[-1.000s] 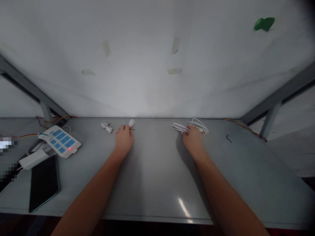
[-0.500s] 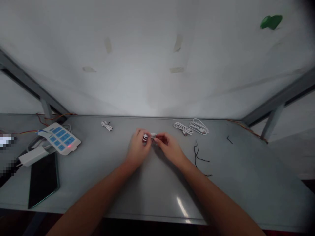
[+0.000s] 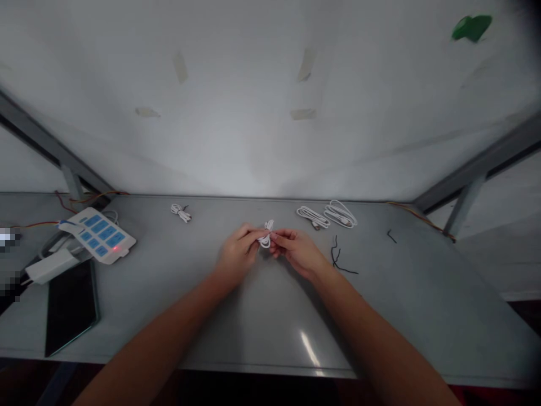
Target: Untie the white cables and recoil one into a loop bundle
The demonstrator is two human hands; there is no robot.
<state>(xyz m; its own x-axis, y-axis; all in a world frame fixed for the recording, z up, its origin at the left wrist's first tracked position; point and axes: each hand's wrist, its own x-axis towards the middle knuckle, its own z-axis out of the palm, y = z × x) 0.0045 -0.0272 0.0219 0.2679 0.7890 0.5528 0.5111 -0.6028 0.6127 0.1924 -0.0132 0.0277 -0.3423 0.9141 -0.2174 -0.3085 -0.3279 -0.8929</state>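
Sitting between the left fingers (image 3: 253, 234) and right fingers (image 3: 284, 241), the coiled white cable (image 3: 265, 242) is pinched by both.

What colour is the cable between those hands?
The cable is white, clearest in the head view.

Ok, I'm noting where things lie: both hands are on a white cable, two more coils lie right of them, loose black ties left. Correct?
Only one side is wrong: the head view shows the black ties to the right, not left. The rest stands: left hand and right hand are on the white cable, with two coils to their right.
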